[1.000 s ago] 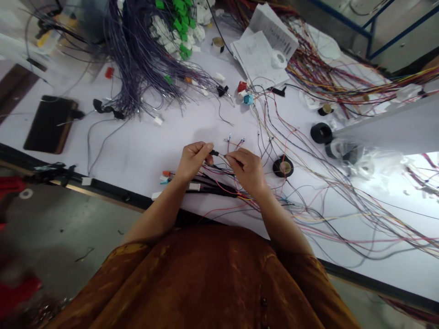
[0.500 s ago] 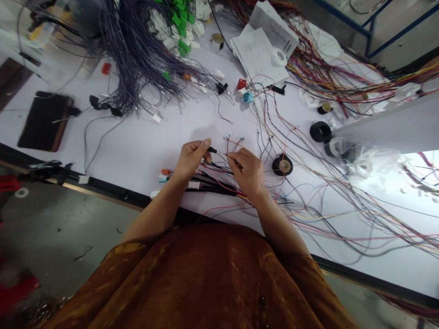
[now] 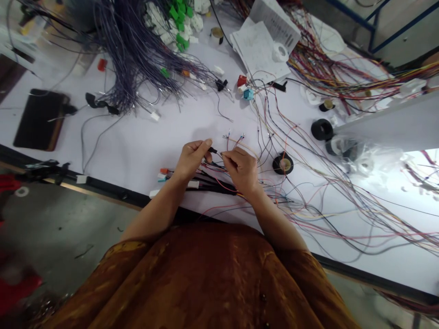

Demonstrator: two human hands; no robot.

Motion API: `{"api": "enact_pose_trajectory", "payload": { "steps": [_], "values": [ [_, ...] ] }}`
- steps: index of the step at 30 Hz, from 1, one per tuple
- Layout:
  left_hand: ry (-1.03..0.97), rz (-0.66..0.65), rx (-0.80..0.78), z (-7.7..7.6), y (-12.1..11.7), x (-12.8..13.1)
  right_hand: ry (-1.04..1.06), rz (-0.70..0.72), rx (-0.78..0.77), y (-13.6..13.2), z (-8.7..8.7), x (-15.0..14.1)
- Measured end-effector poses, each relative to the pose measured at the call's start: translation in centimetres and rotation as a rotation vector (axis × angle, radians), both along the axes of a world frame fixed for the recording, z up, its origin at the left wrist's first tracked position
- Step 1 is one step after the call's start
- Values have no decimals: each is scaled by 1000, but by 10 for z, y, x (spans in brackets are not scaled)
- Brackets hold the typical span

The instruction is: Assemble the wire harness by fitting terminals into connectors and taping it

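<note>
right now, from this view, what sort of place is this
Probably a wiring workshop: a thick bundle of thin purple wires, small green and white plastic connectors and a round black tape roll lie on a white table.

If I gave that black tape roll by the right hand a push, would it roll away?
Probably not: the black tape roll seems to lie flat, so it would likely slide instead. Stood on its round edge, it might well roll. It looks smaller than the right hand, so it's probably light to lift.
</note>
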State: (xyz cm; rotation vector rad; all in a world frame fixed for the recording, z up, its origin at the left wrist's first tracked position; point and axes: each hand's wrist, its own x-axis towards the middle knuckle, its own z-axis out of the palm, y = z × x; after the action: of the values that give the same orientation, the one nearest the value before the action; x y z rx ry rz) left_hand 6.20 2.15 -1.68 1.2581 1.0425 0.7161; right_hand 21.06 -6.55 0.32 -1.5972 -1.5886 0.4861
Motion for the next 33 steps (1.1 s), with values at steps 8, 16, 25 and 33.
{"api": "enact_pose_trajectory", "payload": {
  "steps": [8, 16, 25, 33],
  "values": [
    [8, 21, -5, -5, -2, 0, 121, 53, -47, 2, -1, 4],
    [-5, -28, 72, 3, -8, 3, 119, 80, -71, 5, -1, 5],
    [-112, 50, 30, 6, 1, -6, -118, 51, -105, 6, 4, -4],
    [-248, 79, 31, 12, 8, -16, -135, 90, -140, 26, 14, -26]
  ]
}}
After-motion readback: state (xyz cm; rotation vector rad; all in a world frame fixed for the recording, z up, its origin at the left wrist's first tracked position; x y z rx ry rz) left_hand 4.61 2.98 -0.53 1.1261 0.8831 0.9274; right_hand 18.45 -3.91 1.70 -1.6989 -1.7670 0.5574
